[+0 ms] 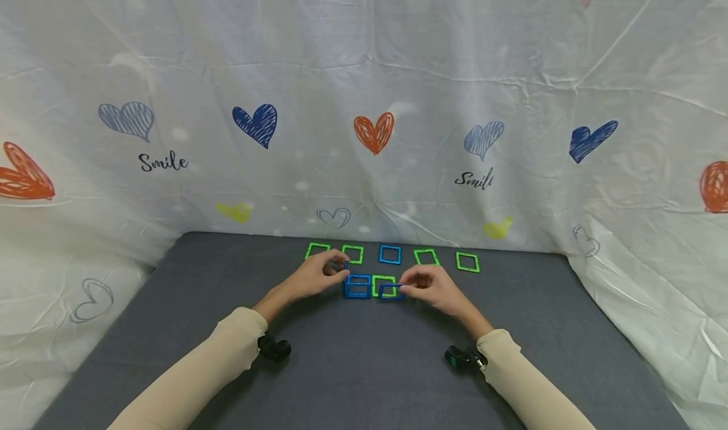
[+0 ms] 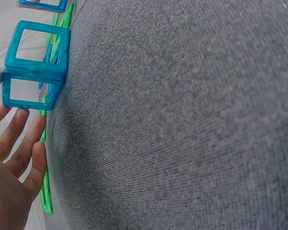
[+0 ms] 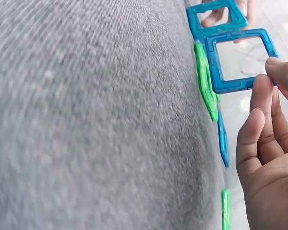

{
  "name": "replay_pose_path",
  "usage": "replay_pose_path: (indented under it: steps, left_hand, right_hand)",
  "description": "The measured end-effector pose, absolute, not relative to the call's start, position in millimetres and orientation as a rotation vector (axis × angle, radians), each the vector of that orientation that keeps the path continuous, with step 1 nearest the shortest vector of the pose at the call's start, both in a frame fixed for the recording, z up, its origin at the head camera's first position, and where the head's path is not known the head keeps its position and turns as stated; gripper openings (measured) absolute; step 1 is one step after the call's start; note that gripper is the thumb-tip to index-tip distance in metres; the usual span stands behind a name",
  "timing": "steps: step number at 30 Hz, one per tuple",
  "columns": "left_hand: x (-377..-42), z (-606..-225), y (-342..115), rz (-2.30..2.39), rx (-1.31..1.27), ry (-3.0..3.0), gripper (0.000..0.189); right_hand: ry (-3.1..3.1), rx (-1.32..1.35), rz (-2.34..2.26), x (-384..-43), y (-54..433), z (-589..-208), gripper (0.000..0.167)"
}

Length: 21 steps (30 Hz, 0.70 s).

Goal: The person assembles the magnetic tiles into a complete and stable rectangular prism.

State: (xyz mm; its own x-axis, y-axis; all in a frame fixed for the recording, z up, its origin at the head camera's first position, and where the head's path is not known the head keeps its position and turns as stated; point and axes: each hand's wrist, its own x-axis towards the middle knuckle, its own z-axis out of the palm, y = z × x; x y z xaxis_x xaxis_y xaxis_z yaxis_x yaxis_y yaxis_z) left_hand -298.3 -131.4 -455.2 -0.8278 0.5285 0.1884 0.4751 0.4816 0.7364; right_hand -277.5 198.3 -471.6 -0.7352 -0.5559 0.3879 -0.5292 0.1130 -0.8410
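Near the far side of the table, my right hand point(image 1: 435, 286) pinches a blue square magnetic tile point(image 3: 235, 86) by one corner, between thumb and fingertips. The tile is tipped up over the front of a green square tile point(image 1: 374, 286). Left of that green tile stands a joined piece of blue square tiles point(image 2: 33, 73), with panels set at angles to each other. My left hand point(image 1: 315, 275) holds this blue piece at its left side, thumb and index finger at the edge, while its other fingers spread loosely in the left wrist view.
Behind the hands lies a row of loose square tiles: a green one point(image 1: 361, 255), a blue one point(image 1: 400, 255), two greens to the right, the outer one point(image 1: 468, 270) farthest, and one partly behind my left hand. A grey cloth point(image 1: 370, 367) covers the table; a heart-printed curtain point(image 1: 318, 171) hangs behind.
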Motion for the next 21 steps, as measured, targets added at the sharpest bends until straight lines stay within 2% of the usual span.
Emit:
replay_pose_path:
  steps: [21]
  left_hand:
    - [-298, -454, -130, 1.29, 0.921, 2.64, 0.037]
  right_hand:
    - [2.327, -1.103, -1.689, -280, 187, -472, 0.01]
